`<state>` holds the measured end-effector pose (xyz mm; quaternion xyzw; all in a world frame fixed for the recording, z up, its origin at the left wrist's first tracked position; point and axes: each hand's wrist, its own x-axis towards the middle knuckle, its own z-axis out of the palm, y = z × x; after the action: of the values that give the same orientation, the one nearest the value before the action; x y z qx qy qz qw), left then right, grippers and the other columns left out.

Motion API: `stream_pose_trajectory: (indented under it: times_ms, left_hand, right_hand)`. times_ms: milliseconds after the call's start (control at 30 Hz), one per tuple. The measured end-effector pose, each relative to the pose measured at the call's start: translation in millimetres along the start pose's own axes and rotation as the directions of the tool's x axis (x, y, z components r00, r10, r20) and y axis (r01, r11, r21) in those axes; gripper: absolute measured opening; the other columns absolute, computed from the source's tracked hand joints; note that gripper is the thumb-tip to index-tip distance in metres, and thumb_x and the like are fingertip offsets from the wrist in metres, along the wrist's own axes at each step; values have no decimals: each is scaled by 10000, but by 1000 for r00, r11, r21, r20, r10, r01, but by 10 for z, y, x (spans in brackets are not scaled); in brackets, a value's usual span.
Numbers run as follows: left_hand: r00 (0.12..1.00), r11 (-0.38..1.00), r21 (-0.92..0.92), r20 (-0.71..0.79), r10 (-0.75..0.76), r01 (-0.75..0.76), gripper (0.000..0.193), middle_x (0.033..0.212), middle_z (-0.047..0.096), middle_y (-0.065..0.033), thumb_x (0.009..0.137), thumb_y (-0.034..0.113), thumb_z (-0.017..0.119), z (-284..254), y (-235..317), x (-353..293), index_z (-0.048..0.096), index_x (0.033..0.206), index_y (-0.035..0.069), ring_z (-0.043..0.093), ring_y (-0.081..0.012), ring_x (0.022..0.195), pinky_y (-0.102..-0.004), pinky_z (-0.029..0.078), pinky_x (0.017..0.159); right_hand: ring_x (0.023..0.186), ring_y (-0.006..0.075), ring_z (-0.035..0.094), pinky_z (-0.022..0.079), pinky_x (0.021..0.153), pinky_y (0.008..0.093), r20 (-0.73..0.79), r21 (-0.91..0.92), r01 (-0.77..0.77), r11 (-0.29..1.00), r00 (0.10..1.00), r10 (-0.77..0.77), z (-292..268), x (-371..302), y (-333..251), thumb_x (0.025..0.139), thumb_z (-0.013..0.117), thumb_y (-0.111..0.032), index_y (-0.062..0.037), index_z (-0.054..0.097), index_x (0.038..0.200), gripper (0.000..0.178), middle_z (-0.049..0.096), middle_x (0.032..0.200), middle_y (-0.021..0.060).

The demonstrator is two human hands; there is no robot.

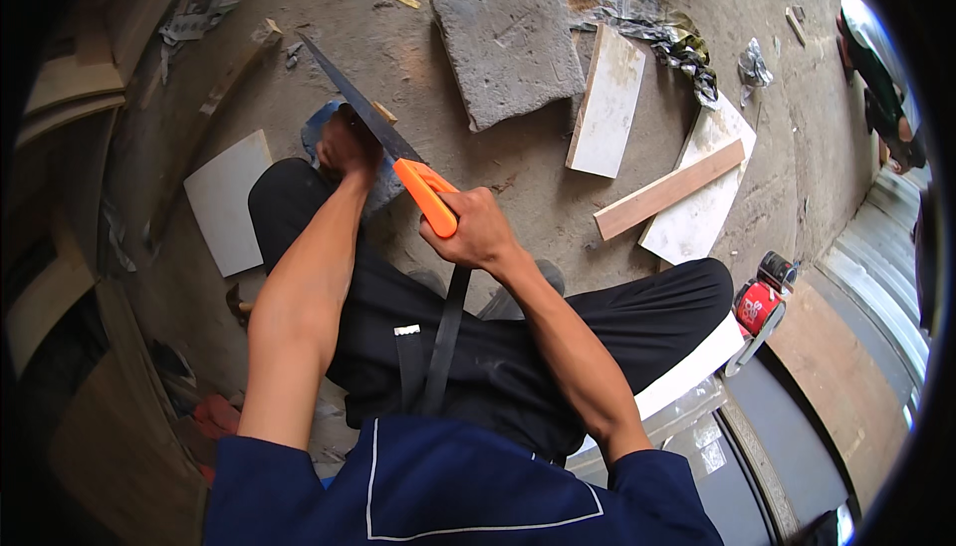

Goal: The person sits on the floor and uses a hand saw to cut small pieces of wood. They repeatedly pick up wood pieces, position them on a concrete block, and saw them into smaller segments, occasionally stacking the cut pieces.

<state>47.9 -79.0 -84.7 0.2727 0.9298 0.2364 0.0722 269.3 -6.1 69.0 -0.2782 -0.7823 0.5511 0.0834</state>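
My right hand is wrapped round the orange handle of a handsaw. The long dark blade slants away to the far left and passes close beside my left hand. That hand is closed and pressed down, its fingers partly hidden and dark. A short end of light wood pokes out past the blade, and my left hand seems to grip this piece; most of it is hidden. Beneath the hand and blade lies a blue-grey block, partly covered by my arm and leg.
A rough concrete slab lies ahead. Right of it are a white board, another pale board and a brown wood strip. A white panel lies left, a red-black power tool right. Another person is far right.
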Motion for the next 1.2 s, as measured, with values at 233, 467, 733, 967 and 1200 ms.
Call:
stream_pose_trajectory:
  times_ms: [233, 467, 733, 967, 1200]
  left_hand:
    - [990, 987, 91, -30, 139, -136, 142, 808, 652, -187, 724, 77, 690, -79, 59, -21, 618, 831, 17, 644, -361, 799, -408, 482, 694]
    - [994, 991, 72, 16, 110, -111, 129, 786, 632, -169, 733, 85, 684, -110, 28, -11, 611, 828, 38, 622, -387, 779, -439, 476, 662]
    - [995, 986, 137, 4, 100, -99, 99, 823, 633, -170, 796, 129, 638, -192, 315, -52, 609, 845, 47, 613, -385, 816, -482, 455, 680]
    - [998, 975, 213, -17, 62, -57, 91, 890, 631, -168, 796, 122, 627, -186, 375, -95, 606, 845, 48, 598, -355, 860, -454, 456, 688]
    - [994, 984, 176, 109, 21, -40, 88, 904, 636, -139, 773, 114, 629, -184, 343, -65, 610, 836, 55, 601, -339, 901, -439, 451, 706]
  right_hand:
    - [560, 379, 579, 486, 556, 432, -14, 48, 6, 999, 1000, -6, 25, 18, 36, 678, 686, -215, -21, 565, 628, 234, 564, 575, 171]
    - [558, 376, 578, 487, 554, 427, 8, 59, -13, 998, 1000, 13, 22, 26, 40, 681, 681, -212, -32, 568, 627, 219, 570, 583, 165]
    - [541, 378, 565, 476, 549, 427, 37, 54, -53, 997, 998, 51, -120, -37, -42, 686, 670, -207, -20, 560, 632, 224, 562, 569, 165]
    - [558, 388, 580, 484, 566, 432, 47, 96, -98, 991, 994, 94, -235, -194, -81, 691, 663, -196, -12, 586, 655, 203, 574, 582, 178]
    - [502, 355, 563, 475, 534, 378, -11, 41, -43, 998, 999, 44, -59, -20, -62, 710, 656, -141, 6, 600, 684, 159, 552, 567, 175]
